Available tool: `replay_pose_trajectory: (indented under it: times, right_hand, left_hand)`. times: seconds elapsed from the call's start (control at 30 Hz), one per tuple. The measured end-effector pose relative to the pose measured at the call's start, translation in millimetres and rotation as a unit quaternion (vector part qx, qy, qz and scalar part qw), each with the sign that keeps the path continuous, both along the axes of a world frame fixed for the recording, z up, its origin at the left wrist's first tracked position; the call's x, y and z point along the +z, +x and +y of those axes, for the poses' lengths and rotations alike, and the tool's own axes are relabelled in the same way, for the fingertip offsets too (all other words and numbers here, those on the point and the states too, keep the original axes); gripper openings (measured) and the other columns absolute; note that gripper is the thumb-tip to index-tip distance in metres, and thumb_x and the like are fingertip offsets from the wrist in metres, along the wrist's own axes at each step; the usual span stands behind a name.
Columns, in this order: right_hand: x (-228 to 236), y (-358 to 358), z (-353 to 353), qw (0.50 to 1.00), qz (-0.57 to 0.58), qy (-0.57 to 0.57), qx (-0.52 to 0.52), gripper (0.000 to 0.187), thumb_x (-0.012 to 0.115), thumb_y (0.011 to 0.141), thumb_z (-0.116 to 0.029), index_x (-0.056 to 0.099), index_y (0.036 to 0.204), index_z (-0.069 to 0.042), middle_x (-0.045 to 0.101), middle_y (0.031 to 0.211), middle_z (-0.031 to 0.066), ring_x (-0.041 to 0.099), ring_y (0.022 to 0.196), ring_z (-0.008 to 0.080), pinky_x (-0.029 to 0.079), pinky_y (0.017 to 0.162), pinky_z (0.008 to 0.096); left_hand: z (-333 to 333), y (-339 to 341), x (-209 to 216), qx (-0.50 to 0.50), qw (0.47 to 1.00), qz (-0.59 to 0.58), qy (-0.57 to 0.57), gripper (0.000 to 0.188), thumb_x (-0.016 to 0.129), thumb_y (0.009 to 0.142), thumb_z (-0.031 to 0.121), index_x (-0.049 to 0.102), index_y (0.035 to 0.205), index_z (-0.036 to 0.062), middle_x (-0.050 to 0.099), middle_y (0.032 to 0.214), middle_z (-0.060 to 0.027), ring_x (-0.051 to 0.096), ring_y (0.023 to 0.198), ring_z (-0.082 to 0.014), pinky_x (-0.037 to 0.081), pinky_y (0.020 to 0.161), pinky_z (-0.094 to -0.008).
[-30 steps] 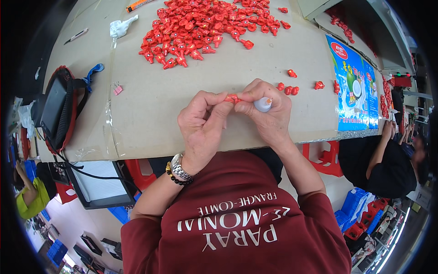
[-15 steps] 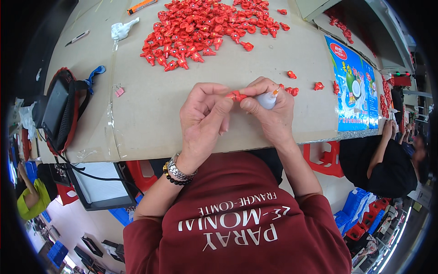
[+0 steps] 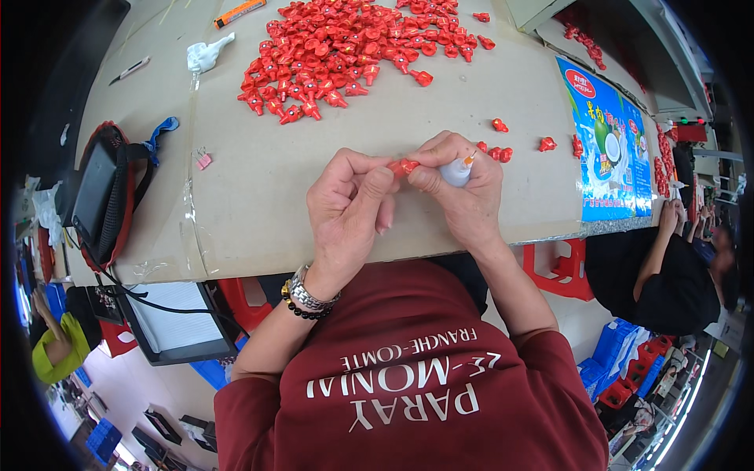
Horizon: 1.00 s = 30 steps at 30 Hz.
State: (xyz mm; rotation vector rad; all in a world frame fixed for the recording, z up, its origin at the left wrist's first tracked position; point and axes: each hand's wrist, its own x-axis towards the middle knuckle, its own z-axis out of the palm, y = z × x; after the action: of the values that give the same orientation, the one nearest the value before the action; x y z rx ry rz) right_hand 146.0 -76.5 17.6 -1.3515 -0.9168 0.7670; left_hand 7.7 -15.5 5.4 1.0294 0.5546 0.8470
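Observation:
A small red plastic figure piece (image 3: 404, 167) is pinched between both my hands above the table's near part. My left hand (image 3: 345, 206) holds it by thumb and forefinger, with the other fingers loosely curled. The thumb and forefinger of my right hand (image 3: 473, 200) grip its other side. Tucked in that same right hand is a small white glue bottle (image 3: 457, 171), its thin orange-tipped nozzle pointing up and right. My fingertips hide part of the red piece. A large heap of similar red pieces (image 3: 330, 55) lies beyond my hands.
Several loose red pieces (image 3: 499, 153) lie right of my hands, near a blue printed sheet (image 3: 601, 149). Leftward are a pink binder clip (image 3: 203, 160), a black-and-red device case (image 3: 106, 192), a white crumpled item (image 3: 209, 53), a pen (image 3: 130, 69) and an orange box (image 3: 239, 12). A co-worker (image 3: 660, 259) sits at right.
The red piece has turned slightly between my fingertips, showing a little more of itself. Both hands stay almost in place; the whole view has shifted a little.

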Motion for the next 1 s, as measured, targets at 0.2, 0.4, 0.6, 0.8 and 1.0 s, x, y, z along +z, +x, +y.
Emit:
replay_pose_trajectory:
  times: [0.2, 0.4, 0.6, 0.8, 1.0]
  right_hand:
    - [-3.9, 1.4, -0.1, 1.000, -0.029, 0.006, 0.002, 0.013, 0.075, 0.072, 0.000, 0.068, 0.084, -0.001, 0.064, 0.077, 0.0032, 0.060, 0.069, 0.0090, 0.048, 0.062, 0.0238]
    - [-4.5, -0.6, -0.6, 0.998, -0.056, 0.020, 0.003, 0.015, 0.075, 0.071, 0.002, 0.068, 0.084, -0.001, 0.064, 0.077, 0.0046, 0.060, 0.069, 0.0112, 0.047, 0.062, 0.0248]
    - [-4.3, -0.3, -1.6, 0.997, -0.066, 0.034, 0.003, 0.016, 0.074, 0.070, 0.003, 0.068, 0.085, 0.000, 0.064, 0.076, 0.0061, 0.060, 0.068, 0.0130, 0.047, 0.061, 0.0255]
    - [2.8, -2.2, -5.5, 0.996, -0.037, 0.074, -0.022, 0.014, 0.073, 0.073, 0.003, 0.068, 0.086, 0.001, 0.064, 0.078, 0.0081, 0.060, 0.070, 0.0133, 0.046, 0.062, 0.0255]
    - [13.1, 15.2, -17.4, 0.984, -0.014, 0.138, -0.108, 0.011, 0.068, 0.078, 0.005, 0.067, 0.088, 0.001, 0.063, 0.080, 0.0058, 0.058, 0.071, 0.0115, 0.045, 0.062, 0.0246]
  left_hand:
    - [-0.8, 1.1, -2.0, 0.012, 1.000, -0.002, 0.023, 0.015, 0.056, 0.096, 0.013, 0.057, 0.096, -0.0016, 0.059, 0.070, -0.0017, 0.047, 0.050, -0.0030, 0.036, 0.044, -0.0178]
    - [-1.2, -2.6, -8.8, 0.010, 0.998, 0.004, 0.057, 0.013, 0.057, 0.095, 0.012, 0.058, 0.098, -0.0006, 0.059, 0.072, -0.0033, 0.048, 0.052, -0.0056, 0.036, 0.045, -0.0192]
    - [-2.9, 0.0, -8.3, 0.024, 0.997, 0.008, 0.077, 0.011, 0.057, 0.094, 0.010, 0.057, 0.098, -0.0007, 0.056, 0.064, -0.0004, 0.048, 0.051, -0.0034, 0.036, 0.045, -0.0182]
    - [-5.2, 3.6, -0.4, 0.016, 0.996, 0.012, 0.088, 0.021, 0.056, 0.096, 0.017, 0.053, 0.108, -0.0004, 0.059, 0.074, -0.0022, 0.049, 0.053, -0.0055, 0.037, 0.046, -0.0189]
    - [2.7, 7.2, 19.4, -0.027, 0.993, 0.046, 0.105, 0.035, 0.057, 0.096, 0.025, 0.050, 0.119, 0.0003, 0.062, 0.082, -0.0032, 0.047, 0.052, -0.0055, 0.037, 0.046, -0.0197]
